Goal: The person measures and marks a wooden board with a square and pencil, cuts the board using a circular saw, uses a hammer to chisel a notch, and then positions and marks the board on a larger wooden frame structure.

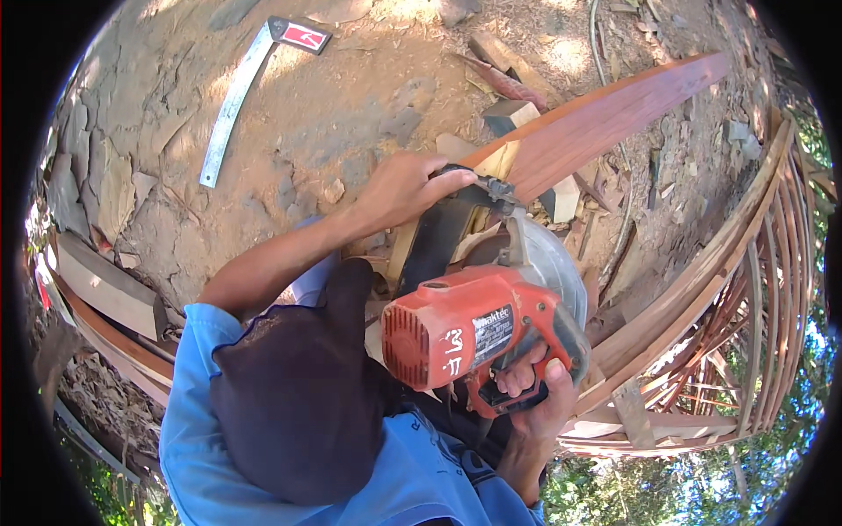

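Your right hand (537,396) is wrapped round the grip of the red saw (456,329). Your left hand (405,188) touches the far end of the saw's black base (431,244); whether it grips, I cannot tell. The plank (614,118) slants out beyond the saw, rightward; the square (237,110) lies well apart, left of the saw.
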A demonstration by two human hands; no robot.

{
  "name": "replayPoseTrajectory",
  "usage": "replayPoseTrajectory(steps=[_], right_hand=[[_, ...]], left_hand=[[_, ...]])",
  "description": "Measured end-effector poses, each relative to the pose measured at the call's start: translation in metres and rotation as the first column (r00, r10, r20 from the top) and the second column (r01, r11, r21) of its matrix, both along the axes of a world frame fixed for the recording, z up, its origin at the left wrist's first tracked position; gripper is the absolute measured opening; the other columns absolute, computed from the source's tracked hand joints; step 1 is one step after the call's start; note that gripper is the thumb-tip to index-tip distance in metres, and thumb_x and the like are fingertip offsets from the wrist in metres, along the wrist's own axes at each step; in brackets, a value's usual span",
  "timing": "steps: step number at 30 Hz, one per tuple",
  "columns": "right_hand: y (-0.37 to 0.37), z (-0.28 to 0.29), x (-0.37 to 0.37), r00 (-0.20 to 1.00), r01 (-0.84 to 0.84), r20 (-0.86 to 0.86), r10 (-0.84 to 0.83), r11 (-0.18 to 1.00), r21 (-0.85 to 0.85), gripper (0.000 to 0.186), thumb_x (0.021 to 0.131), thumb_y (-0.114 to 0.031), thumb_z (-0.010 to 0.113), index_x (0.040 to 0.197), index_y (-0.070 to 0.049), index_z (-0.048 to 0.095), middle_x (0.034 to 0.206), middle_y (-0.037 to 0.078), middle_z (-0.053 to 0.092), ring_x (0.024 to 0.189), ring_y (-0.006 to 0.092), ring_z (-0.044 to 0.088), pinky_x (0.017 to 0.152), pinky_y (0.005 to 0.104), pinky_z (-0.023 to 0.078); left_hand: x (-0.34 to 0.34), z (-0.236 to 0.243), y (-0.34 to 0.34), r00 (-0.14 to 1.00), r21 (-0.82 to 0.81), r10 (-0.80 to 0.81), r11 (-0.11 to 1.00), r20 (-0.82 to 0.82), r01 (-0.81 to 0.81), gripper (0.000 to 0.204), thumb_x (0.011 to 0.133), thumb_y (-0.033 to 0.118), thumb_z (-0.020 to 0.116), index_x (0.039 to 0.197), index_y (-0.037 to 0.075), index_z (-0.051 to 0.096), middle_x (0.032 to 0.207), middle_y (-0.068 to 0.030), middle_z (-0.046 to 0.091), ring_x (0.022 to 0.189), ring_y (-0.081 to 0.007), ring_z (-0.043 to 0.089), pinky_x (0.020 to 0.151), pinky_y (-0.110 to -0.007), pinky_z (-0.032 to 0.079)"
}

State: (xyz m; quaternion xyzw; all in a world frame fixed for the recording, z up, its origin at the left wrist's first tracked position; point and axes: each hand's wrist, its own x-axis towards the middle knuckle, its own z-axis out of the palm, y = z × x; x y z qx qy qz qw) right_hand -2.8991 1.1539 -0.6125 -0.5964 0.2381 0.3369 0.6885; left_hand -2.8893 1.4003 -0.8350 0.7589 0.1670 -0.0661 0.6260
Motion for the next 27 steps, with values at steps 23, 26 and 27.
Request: replayPoseTrajectory(steps=[23, 26, 27], right_hand=[[0.011, 0.000, 0.020, 0.993, -0.114, 0.014, 0.116, 0.987, -0.117, 0.043, 0.094, -0.044, 0.067, 0.102, -0.004, 0.051, 0.069, 0.003, 0.050, 0.057, 0.0147, 0.053, 0.058, 0.0322, 0.049], [0.015, -0.001, 0.026, 0.993, -0.111, 0.024, 0.114, 0.988, -0.103, 0.042, 0.095, -0.043, 0.067, 0.102, -0.004, 0.051, 0.069, 0.003, 0.050, 0.057, 0.0151, 0.053, 0.058, 0.0324, 0.049], [0.016, -0.002, 0.028, 0.993, -0.113, 0.023, 0.115, 0.989, -0.098, 0.042, 0.095, -0.042, 0.066, 0.103, -0.004, 0.051, 0.069, 0.003, 0.050, 0.058, 0.0153, 0.053, 0.058, 0.0324, 0.049]], left_hand=[[0.017, -0.001, 0.007, 0.995, -0.048, 0.091, 0.995, 0.044, -0.089, 0.055, 0.099, 0.052, 0.059, 0.086, 0.000, 0.071, 0.065, -0.0150, 0.059, 0.059, -0.0237, 0.055, 0.057, -0.041, 0.042], [0.021, 0.000, 0.011, 0.997, -0.062, 0.070, 0.995, -0.036, -0.072, 0.049, 0.097, 0.050, 0.062, 0.092, 0.003, 0.076, 0.076, -0.0173, 0.069, 0.069, -0.0317, 0.066, 0.063, -0.044, 0.048], [0.023, -0.001, 0.011, 0.997, -0.062, 0.073, 0.995, -0.032, -0.075, 0.049, 0.097, 0.050, 0.062, 0.092, 0.003, 0.076, 0.076, -0.0173, 0.069, 0.069, -0.0317, 0.066, 0.063, -0.044, 0.048]])
